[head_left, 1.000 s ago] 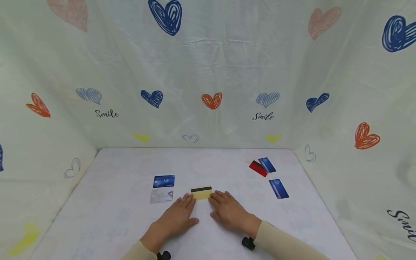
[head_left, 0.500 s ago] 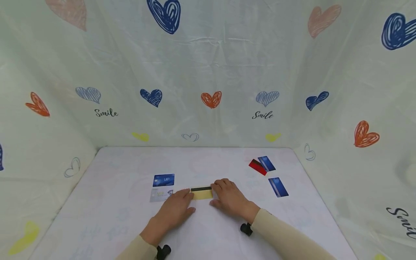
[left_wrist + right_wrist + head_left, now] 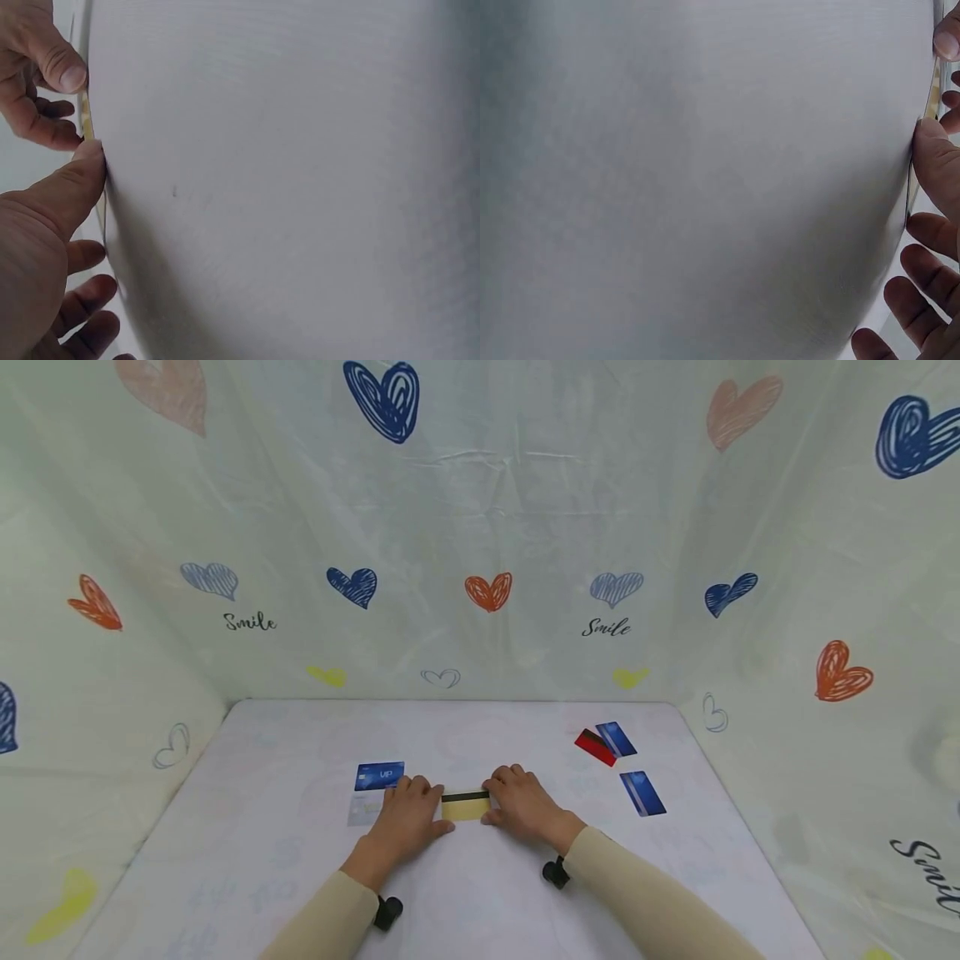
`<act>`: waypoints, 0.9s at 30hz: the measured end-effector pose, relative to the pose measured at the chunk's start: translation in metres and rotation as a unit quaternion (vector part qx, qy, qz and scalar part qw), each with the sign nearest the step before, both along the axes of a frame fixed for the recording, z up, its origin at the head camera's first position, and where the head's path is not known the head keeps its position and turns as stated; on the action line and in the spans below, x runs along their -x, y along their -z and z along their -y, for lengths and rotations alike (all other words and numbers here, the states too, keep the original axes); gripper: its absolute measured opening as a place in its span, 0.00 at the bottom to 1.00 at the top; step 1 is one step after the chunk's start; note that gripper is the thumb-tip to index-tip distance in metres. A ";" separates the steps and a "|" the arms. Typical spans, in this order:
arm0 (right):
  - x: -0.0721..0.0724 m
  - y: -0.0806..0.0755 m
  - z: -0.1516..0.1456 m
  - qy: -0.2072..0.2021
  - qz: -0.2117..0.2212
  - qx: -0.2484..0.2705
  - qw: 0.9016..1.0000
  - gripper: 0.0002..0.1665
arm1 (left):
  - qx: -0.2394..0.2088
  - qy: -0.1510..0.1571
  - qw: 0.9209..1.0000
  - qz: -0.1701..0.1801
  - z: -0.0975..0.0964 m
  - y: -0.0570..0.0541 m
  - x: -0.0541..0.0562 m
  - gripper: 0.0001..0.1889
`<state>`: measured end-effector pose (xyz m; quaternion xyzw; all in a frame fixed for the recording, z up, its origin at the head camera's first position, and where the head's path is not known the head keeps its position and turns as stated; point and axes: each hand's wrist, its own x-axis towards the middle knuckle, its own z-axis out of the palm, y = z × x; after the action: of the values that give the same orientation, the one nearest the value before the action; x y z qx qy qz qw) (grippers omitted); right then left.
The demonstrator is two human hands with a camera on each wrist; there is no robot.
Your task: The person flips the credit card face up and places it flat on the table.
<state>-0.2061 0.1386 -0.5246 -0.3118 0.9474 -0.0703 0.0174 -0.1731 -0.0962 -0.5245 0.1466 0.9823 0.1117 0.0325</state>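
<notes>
A gold bank card (image 3: 466,809) with a black stripe lies flat on the white table, stripe at the far side. At its left end my left hand (image 3: 406,820) holds the card, thumb at the near corner and bent fingers toward the far one. My right hand (image 3: 523,805) holds the right end in the same manner. In the left wrist view, the left thumb (image 3: 82,169) touches the card's thin edge. The right thumb (image 3: 935,154) does so in the right wrist view. Parts of the card are hidden behind fingertips.
A blue VIP card (image 3: 379,776) lies left of the hands, above a silver card (image 3: 364,808) partly covered by the left hand. At right are a red card (image 3: 595,748) overlapped by a blue card (image 3: 617,740), and another blue card (image 3: 642,793). A heart-patterned curtain surrounds the table.
Both hands have moved farther forward, and their flat fingers have bent around the gold card's ends. The left hand now covers part of the silver card. The gold card has stayed nearly in place.
</notes>
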 end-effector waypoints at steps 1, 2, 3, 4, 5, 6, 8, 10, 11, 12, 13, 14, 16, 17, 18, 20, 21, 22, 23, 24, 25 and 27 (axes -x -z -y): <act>0.001 0.000 0.000 0.000 0.000 -0.002 1.000 0.30 | 0.003 0.001 1.000 0.003 0.000 0.000 0.001 0.36; 0.001 0.000 0.000 0.001 0.001 -0.001 1.000 0.29 | 0.003 0.002 1.000 0.006 -0.001 -0.001 0.002 0.36; 0.002 0.000 0.001 0.000 0.002 -0.001 1.000 0.29 | 0.003 0.002 1.000 0.008 -0.001 -0.001 0.003 0.36; 0.002 0.000 0.001 -0.001 0.002 0.002 1.000 0.28 | 0.002 0.002 1.000 0.009 -0.002 -0.001 0.003 0.35; 0.002 -0.001 0.002 -0.002 0.005 0.005 1.000 0.28 | 0.001 0.001 1.000 0.011 -0.002 -0.001 0.004 0.35; 0.002 -0.002 0.003 -0.002 0.008 0.008 1.000 0.27 | 0.001 0.001 1.000 0.012 -0.003 -0.001 0.004 0.35; 0.003 -0.003 0.004 0.000 0.016 0.013 1.000 0.27 | -0.004 -0.001 1.000 0.011 -0.003 -0.001 0.004 0.34; 0.002 -0.003 0.005 0.006 0.023 0.015 1.000 0.27 | -0.010 -0.001 1.000 0.007 -0.003 0.001 0.004 0.34; 0.002 -0.003 0.005 0.009 0.025 0.015 1.000 0.27 | -0.013 -0.001 1.000 0.004 -0.004 0.001 0.004 0.34; 0.002 -0.003 0.006 0.010 0.025 0.015 1.000 0.27 | -0.016 0.000 1.000 -0.001 -0.003 0.001 0.004 0.34; 0.002 -0.002 0.006 0.012 0.025 0.016 1.000 0.27 | -0.019 0.001 1.000 -0.006 -0.003 0.002 0.005 0.34; 0.002 -0.002 0.006 0.013 0.025 0.016 0.999 0.28 | -0.020 0.001 1.000 -0.010 -0.003 0.002 0.005 0.34; 0.002 -0.001 0.006 0.013 0.023 0.017 1.000 0.28 | -0.020 0.002 1.000 -0.017 -0.003 0.001 0.006 0.34; 0.002 0.000 0.006 0.014 0.024 0.017 0.999 0.28 | -0.018 0.003 1.000 -0.018 -0.003 0.001 0.006 0.34; 0.002 0.001 0.006 0.014 0.026 0.016 0.999 0.28 | -0.015 0.004 1.000 -0.018 -0.003 0.000 0.007 0.34; 0.002 0.001 0.006 0.013 0.028 0.012 0.999 0.28 | -0.009 0.005 1.000 -0.017 -0.003 -0.001 0.008 0.33; 0.001 0.001 0.006 0.012 0.028 0.009 0.999 0.27 | -0.007 0.005 1.000 -0.016 -0.004 -0.001 0.008 0.33; 0.001 0.001 0.006 0.011 0.027 0.007 1.000 0.28 | -0.006 0.004 1.000 -0.015 -0.004 -0.002 0.008 0.33; 0.001 0.001 0.005 0.009 0.026 0.005 1.000 0.28 | -0.005 0.004 1.000 -0.014 -0.004 -0.002 0.008 0.33; 0.001 0.002 0.005 0.007 0.021 0.003 1.000 0.29 | -0.006 0.004 1.000 -0.015 -0.004 -0.002 0.007 0.33; 0.000 0.001 0.005 0.005 0.016 0.002 1.000 0.30 | -0.008 0.003 1.000 -0.015 -0.004 -0.003 0.007 0.33; 0.000 0.001 0.004 0.002 0.006 0.003 1.000 0.33 | -0.012 0.002 1.000 -0.018 -0.005 -0.003 0.007 0.33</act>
<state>-0.2066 0.1348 -0.5252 -0.3093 0.9478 -0.0747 0.0219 -0.1800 -0.0917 -0.5216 0.1513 0.9810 0.1208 0.0134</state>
